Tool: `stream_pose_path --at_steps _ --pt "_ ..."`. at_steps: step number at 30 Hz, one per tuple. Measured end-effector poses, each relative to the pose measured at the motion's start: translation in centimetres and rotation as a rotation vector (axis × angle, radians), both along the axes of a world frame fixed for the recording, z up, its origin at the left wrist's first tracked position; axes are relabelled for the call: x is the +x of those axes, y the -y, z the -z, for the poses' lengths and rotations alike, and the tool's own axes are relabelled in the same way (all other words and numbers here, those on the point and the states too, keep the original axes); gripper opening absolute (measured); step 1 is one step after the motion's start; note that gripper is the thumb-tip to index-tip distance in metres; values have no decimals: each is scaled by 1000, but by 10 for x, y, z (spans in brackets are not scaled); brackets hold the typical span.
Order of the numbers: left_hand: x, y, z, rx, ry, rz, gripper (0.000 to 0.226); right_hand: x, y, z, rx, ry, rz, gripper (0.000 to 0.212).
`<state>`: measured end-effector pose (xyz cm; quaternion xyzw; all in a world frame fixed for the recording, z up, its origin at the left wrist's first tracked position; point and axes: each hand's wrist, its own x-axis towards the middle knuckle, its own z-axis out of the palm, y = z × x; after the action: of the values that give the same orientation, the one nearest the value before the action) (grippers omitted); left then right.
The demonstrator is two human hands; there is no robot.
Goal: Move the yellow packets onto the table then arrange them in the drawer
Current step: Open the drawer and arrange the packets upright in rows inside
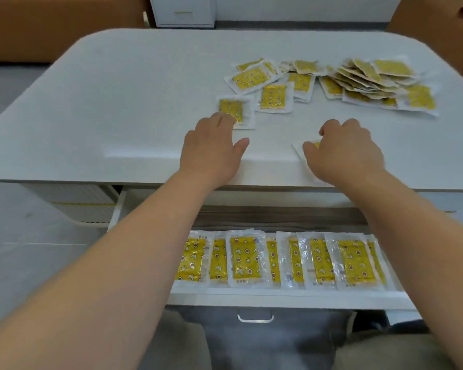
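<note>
Head view: left hand (pixel 211 148) presses far packet (pixel 237 108); right hand (pixel 342 150) pinches near packet (pixel 300 150) by table edge (pixel 118 175).

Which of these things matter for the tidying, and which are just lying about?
Part of the job: loose packets on the table; row of packets in the drawer; left hand touching the farther packet; right hand pinching the nearer packet.
Just lying about: white cabinet; brown furniture.
</note>
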<state>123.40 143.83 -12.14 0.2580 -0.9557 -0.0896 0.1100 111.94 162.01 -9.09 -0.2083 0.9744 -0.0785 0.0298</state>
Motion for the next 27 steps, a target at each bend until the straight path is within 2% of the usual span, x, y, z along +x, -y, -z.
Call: stream_pose_path --at_steps 3,6,9,13,18,20,22,27 --pt "-17 -10 19 68 118 -7 72 -6 -5 7 122 62 86 64" --pt "-21 -10 33 57 242 31 80 -7 -7 14 181 130 73 72" --pt "-18 -2 36 14 234 9 83 -11 -9 15 183 143 45 77" --pt "-17 3 35 -51 231 -2 84 -16 -11 14 92 244 36 93" --pt "-19 10 35 -26 248 -51 87 -10 -9 15 -93 330 6 102" --pt "-20 4 31 -52 228 -78 86 -9 -7 14 -166 327 -11 101" --pt "-19 -2 24 -141 207 -100 80 -8 -6 14 -221 325 -26 90" --pt "-7 -5 12 -301 234 -107 51 -3 0 12 -402 413 51 59"
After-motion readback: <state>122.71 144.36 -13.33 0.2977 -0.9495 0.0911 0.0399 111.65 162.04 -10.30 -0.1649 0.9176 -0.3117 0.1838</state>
